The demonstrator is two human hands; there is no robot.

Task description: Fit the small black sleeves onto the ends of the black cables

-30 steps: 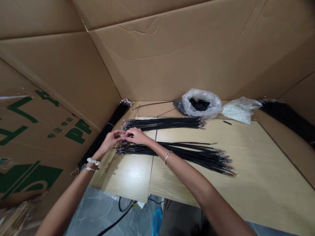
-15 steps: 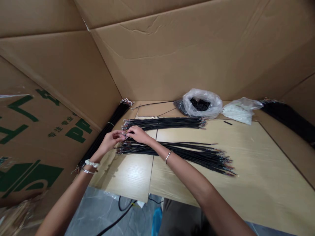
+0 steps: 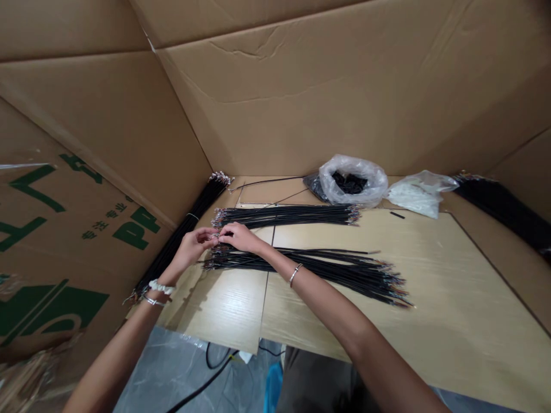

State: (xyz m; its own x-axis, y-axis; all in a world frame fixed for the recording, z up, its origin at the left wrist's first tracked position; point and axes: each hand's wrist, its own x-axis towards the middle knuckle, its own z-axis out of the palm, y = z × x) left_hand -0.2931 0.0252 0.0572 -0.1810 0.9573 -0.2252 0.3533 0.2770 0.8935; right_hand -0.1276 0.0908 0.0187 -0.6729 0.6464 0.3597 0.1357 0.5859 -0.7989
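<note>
My left hand (image 3: 193, 248) and my right hand (image 3: 237, 236) meet fingertip to fingertip at the left of the table. Both are closed in a pinch on the stripped wire end of a black cable, mostly hidden by the fingers. Just beyond them lies a neat bundle of black cables (image 3: 288, 216) with coloured wire ends. Nearer me, partly under my right forearm, is a second, looser bundle of black cables (image 3: 327, 272), its right ends fanned out.
At the back stand an open clear bag of small black parts (image 3: 350, 182) and a bag of white parts (image 3: 415, 196). A short black tube (image 3: 396, 215) lies near them. More cable bundles rest at the left (image 3: 187, 223) and right (image 3: 501, 206). Cardboard walls (image 3: 301, 115) enclose the table (image 3: 430, 321).
My right hand has shifted slightly left and down, closer to my left fingertips. Both hands keep pinching at the same spot; the bundles and bags have not moved.
</note>
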